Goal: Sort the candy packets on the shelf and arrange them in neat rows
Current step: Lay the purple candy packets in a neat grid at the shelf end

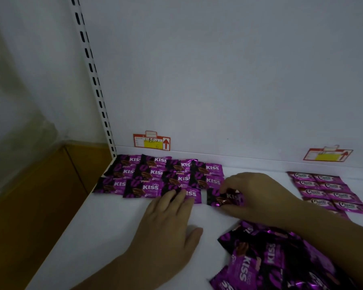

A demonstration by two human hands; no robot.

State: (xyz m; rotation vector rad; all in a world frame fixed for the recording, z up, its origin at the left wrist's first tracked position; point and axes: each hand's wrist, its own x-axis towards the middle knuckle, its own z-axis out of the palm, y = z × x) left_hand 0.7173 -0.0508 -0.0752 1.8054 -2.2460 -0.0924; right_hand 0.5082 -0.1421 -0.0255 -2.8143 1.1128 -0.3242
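Purple and black Choco Kiss packets [153,174] lie in rows at the back left of the white shelf [105,237]. My left hand [168,225] lies flat, its straight fingers pressing on the front-row packet [192,194]. My right hand [254,193] pinches another Kiss packet [223,198] between thumb and fingers, just right of that one at the row's end. A loose heap of Kiss packets [272,260] sits at the front right, partly under my right forearm.
Pink-purple Choco packets [327,193] lie in two columns at the right. Two red and yellow price tags [152,142] [327,155] hang on the back wall. A slotted upright [92,76] marks the shelf's left end, with a brown cabinet [40,195] beyond.
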